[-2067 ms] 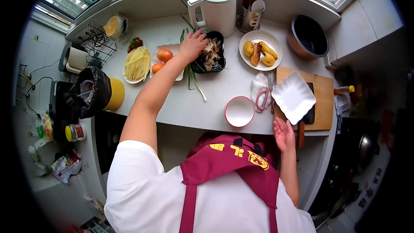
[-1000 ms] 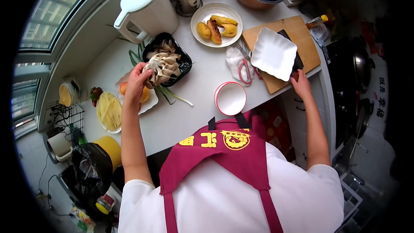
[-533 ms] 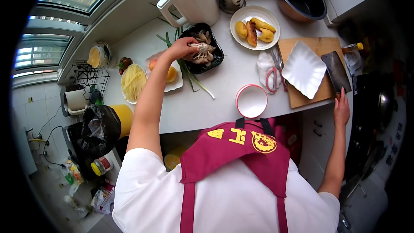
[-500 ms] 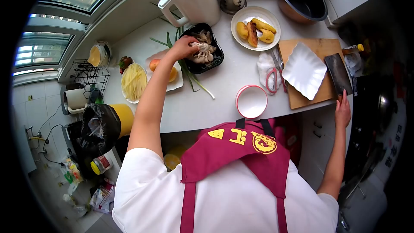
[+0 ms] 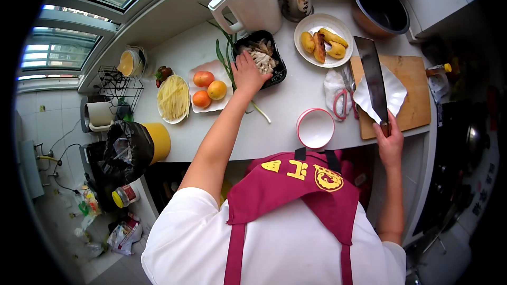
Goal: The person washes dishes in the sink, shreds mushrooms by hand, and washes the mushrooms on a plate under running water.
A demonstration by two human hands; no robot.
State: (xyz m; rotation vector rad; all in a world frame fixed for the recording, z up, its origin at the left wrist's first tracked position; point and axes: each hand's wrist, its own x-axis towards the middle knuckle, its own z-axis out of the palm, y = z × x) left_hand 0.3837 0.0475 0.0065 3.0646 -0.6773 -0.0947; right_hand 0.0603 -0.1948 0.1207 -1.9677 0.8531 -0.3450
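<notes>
Right hand grips a cleaver by its handle, presumably so the blade points away; left hand, fingers loosely extended, overlaps a black tray of mushrooms.

Kitchen with cleaver and chopping board

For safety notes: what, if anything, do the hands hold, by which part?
The right hand holds the cleaver by its handle. The left hand is at the mushrooms; any grip is unclear.

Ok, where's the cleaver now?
At the head view's right, the cleaver is in the right hand, over the scalloped white dish on the cutting board.
</notes>
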